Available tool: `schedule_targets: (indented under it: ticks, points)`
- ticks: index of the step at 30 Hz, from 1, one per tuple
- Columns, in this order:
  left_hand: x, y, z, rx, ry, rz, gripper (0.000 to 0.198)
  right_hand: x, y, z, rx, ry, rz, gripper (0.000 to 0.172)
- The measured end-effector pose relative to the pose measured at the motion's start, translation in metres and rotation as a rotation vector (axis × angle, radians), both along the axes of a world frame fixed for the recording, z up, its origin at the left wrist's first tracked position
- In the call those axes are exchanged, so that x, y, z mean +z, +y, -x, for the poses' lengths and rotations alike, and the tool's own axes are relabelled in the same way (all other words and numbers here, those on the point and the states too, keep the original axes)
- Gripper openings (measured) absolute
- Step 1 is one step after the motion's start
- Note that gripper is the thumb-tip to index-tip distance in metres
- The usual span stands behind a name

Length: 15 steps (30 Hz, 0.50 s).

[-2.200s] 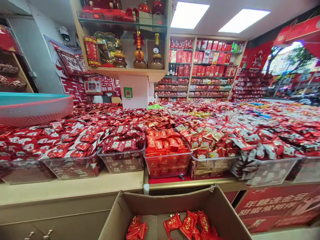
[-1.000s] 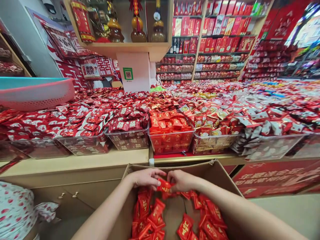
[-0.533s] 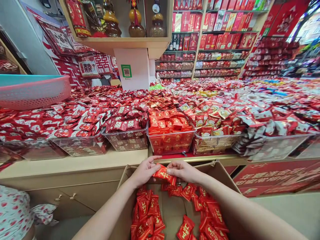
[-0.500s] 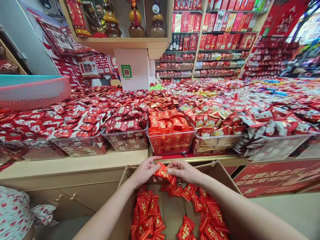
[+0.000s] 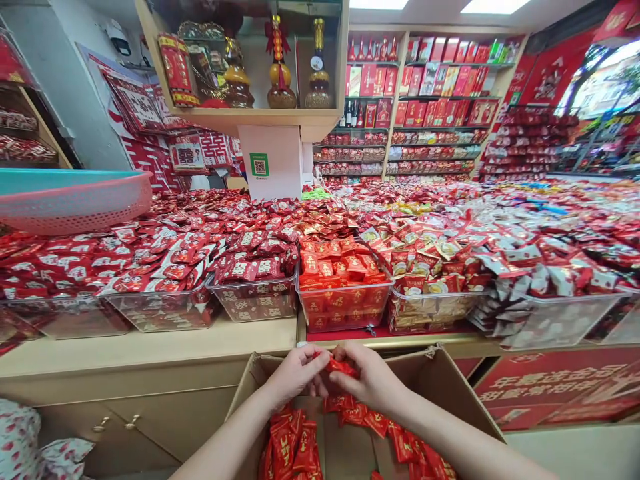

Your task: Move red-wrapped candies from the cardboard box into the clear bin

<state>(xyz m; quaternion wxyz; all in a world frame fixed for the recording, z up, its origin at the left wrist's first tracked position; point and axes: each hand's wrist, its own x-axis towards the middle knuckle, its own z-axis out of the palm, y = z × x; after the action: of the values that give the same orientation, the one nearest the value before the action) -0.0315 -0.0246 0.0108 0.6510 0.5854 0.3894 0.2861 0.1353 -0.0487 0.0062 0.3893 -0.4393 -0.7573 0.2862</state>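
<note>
Fingers of the right hand curl narrowly over a red packet, the thumb lying below it. The left hand brings thumb and index finger to the packet's other end; whether they pinch it, one cannot tell. The packet is between the two hands, over the far part of the cardboard box.

Half a second ago its broad printed face showed plainly; now the right hand covers most of it and the gold lettering is out of sight. The view has also tipped upward, so ceiling lights appear along the top edge.

As far as it shows, the packet's long axis runs crosswise from hand to hand, sloping slightly down toward the right. What remains visible is a small strip of glossy, bright red wrapper. Similar loose packets with gold characters lie in the box.
</note>
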Motion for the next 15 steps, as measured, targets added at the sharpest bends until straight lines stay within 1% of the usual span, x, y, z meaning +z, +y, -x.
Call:
schedule_targets:
  ticks: [1,2,5,7,9,12,13,15]
  points:
    - [0.001,0.0,0.001,0.01,-0.01,0.007,0.029,0.0,-0.001,0.0,0.035,0.021,0.022,0.019]
    - [0.002,0.0,0.002,0.018,-0.018,0.01,0.027,0.0,-0.002,0.0,0.08,0.067,0.083,0.021]
    - [0.005,0.002,0.008,0.02,-0.034,-0.02,0.024,0.001,-0.002,-0.001,0.262,0.246,0.396,0.027]
    - [0.006,0.002,0.011,0.027,-0.05,-0.073,0.025,0.002,0.0,-0.002,0.353,0.332,0.545,0.03]
    - [0.006,0.001,0.013,0.046,-0.075,-0.119,0.029,0.004,0.001,-0.001,0.343,0.373,0.581,0.03]
    - [0.008,0.001,0.012,0.046,-0.139,-0.125,0.036,0.009,-0.002,0.002,0.239,0.352,0.549,0.024]
    - [0.008,0.001,0.012,0.055,-0.171,-0.117,0.037,0.012,-0.004,0.002,0.22,0.337,0.541,0.023]
    - [0.006,0.004,0.013,0.124,-0.23,-0.094,0.035,0.024,-0.007,0.0,0.2,0.323,0.511,0.022]
